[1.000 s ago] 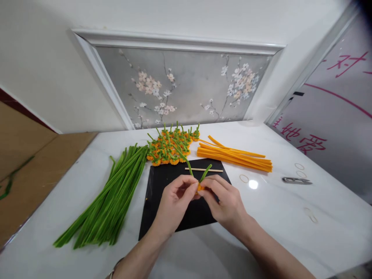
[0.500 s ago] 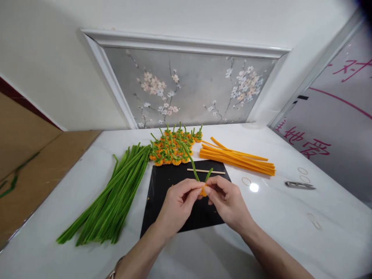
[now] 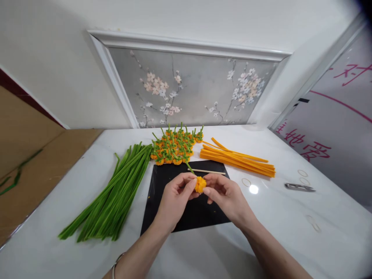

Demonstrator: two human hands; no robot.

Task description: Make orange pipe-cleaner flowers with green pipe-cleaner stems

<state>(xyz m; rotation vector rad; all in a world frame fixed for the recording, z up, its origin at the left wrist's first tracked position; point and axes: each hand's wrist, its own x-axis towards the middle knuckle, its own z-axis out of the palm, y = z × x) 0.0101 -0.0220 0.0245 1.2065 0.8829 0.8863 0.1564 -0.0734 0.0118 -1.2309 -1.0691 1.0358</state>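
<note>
Above a black mat [image 3: 200, 217], a small fuzzy orange pumpkin-like piece [image 3: 200, 185] is held between both hands, its rounded ridged side facing the camera. A green stem sticks up behind it to the upper left. My left hand [image 3: 179, 195] pinches its left side with thumb and fingers. On the right side, my right hand [image 3: 225, 193] grips it with the thumb at its lower edge. Just behind the hands a thin wooden stick [image 3: 206, 171] lies on the mat. Many similar orange pieces with green stems [image 3: 174, 147] stand beyond the mat.
Green fuzzy strips [image 3: 113, 197] lie in a pile at left, orange strips [image 3: 238, 158] behind at right. Small metal snips [image 3: 299, 187] and several rubber bands rest on the white table [image 3: 276, 217]. Cardboard [image 3: 66, 147] borders the left side.
The orange piece has been tipped so its rounded side now faces the camera. One of the two green ends seen above it is now hidden. Both hands have shifted slightly.
</note>
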